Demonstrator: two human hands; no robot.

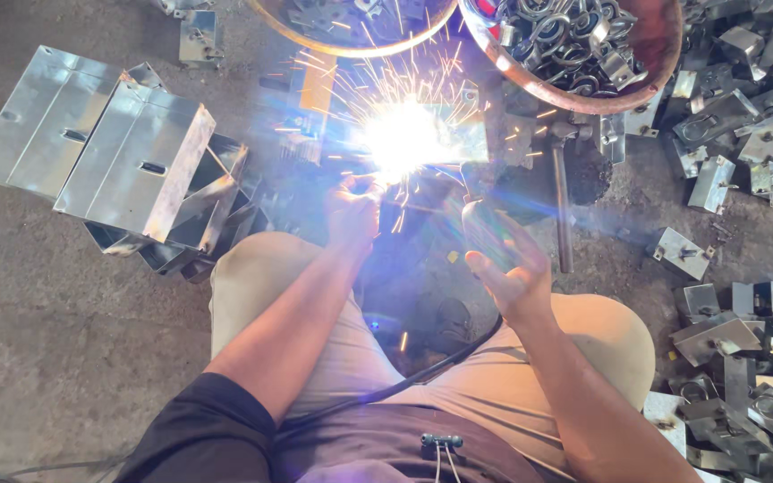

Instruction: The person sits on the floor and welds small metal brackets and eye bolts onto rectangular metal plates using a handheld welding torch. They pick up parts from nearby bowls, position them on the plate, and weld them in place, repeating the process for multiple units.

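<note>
White sparks [402, 134] burst off the metal box [458, 134] far ahead of my knees as I weld, left hand [352, 213] pinching the piece, right hand [507, 259] closed round the torch [480, 224]; next I'd judge a steady lift-off.

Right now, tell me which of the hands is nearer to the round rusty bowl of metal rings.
Right. The right hand is below the round rusty bowl of metal rings, holding a dark handle toward the sparks. The left hand is farther left, beside the welding flash.
</note>
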